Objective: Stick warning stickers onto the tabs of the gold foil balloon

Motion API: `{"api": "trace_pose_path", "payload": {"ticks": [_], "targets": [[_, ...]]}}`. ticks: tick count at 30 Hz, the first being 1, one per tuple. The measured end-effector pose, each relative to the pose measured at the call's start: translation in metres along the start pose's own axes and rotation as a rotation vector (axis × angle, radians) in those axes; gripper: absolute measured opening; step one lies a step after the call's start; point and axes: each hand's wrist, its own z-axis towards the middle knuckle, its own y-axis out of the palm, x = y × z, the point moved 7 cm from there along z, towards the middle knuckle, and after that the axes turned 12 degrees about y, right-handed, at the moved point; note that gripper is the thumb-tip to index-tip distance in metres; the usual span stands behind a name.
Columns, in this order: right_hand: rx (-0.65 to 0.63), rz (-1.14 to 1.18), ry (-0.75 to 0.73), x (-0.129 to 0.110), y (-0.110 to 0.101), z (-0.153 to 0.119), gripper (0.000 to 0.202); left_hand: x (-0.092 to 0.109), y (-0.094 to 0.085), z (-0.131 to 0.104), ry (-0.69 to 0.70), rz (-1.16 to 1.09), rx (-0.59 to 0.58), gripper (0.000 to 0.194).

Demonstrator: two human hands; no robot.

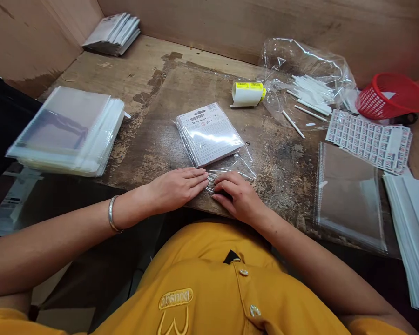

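A flat white printed package [209, 132] with a hang hole lies in a clear plastic bag [242, 163] near the table's front edge. The bag's loose end stretches from the package toward me. My left hand [179, 186] rests flat with its fingers stretched out beside that end, the fingertips touching the plastic. Close on its right, my right hand [239, 195] has curled fingers that grip the edge of the plastic; their tips are partly hidden.
Clear sleeves are stacked [66, 130] at left, with a white packet pile [113, 32] behind. A yellow label roll [247, 94], white sticks [312, 93], a red basket [375, 97], sticker sheets [370, 142], a clear sleeve [351, 195] and white sheets [414, 223] lie toward the right.
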Motion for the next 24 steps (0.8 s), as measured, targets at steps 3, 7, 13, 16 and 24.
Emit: {"api": "trace_pose_path", "payload": {"ticks": [3,7,13,16,24], "targets": [[-0.008,-0.068,-0.003,-0.001,0.003,-0.004,0.016,0.003,0.0,-0.003,-0.003,-0.017,0.01,0.032],[0.0,-0.207,-0.054,-0.013,0.002,-0.01,0.025,0.001,0.004,-0.005,-0.026,-0.036,0.017,0.032],[-0.006,-0.262,-0.082,-0.02,0.004,-0.015,0.017,0.0,0.006,-0.006,-0.023,-0.055,0.04,0.032],[0.011,-0.308,-0.052,-0.021,0.005,-0.013,0.021,-0.001,0.006,-0.006,-0.028,-0.055,0.044,0.031],[-0.048,-0.314,-0.028,-0.025,-0.004,-0.006,0.017,-0.002,0.009,-0.008,-0.056,-0.059,0.038,0.032]]}}
